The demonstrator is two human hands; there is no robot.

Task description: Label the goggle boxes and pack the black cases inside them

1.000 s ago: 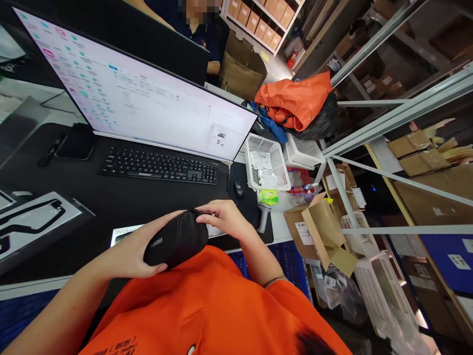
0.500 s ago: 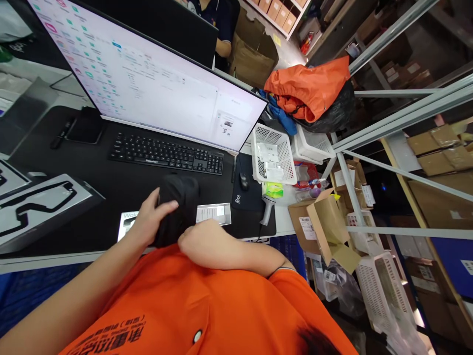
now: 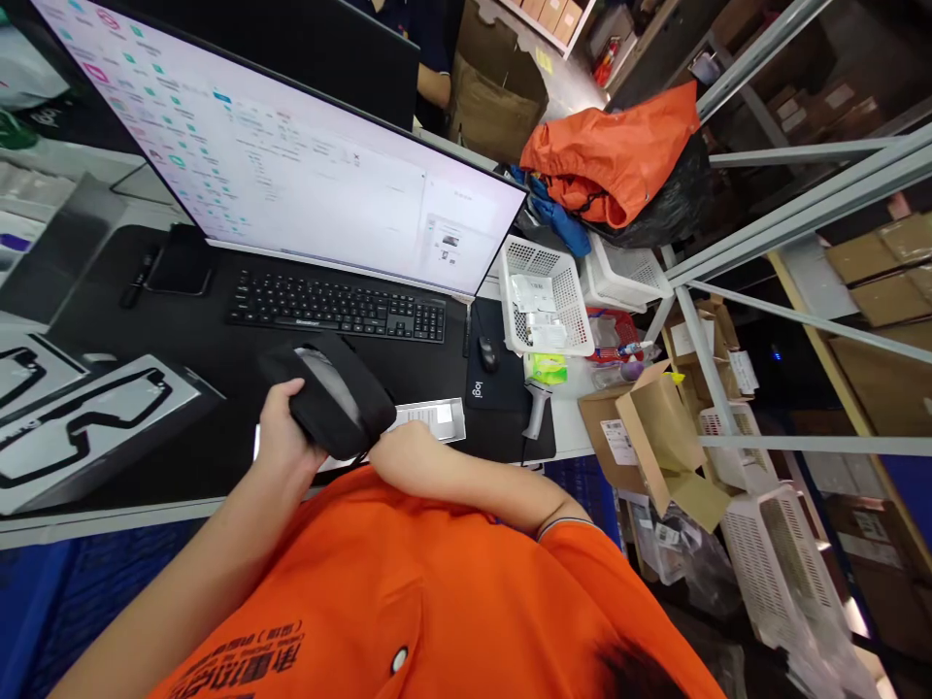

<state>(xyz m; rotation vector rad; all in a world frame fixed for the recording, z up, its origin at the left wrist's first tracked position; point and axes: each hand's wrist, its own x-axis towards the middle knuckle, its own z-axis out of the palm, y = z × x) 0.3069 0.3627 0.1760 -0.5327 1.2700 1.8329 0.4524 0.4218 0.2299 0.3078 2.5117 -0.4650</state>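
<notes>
A soft black case (image 3: 331,393) is held over the desk in front of my orange shirt. A grey patch shows along its upper side; whether that is its inside or a panel, I cannot tell. My left hand (image 3: 285,432) grips its left end from below, thumb on the near side. At its lower right edge my right hand (image 3: 404,454) is closed in a fist, touching the case, with the fingertips hidden. Behind the right hand lies an open white tray-like box (image 3: 446,419) with a printed paper. Another white item beneath the case is mostly covered.
Beyond the case are a keyboard (image 3: 339,309) and a large monitor (image 3: 291,165). White printed boxes (image 3: 94,427) lie at left. To the right are a mouse (image 3: 487,354), a barcode scanner (image 3: 537,410), a white basket (image 3: 546,291) and an open carton (image 3: 648,442).
The black case has tilted and turned, so its grey patch now shows. My left hand has rolled under its left end. My right hand stays at the lower right edge.
</notes>
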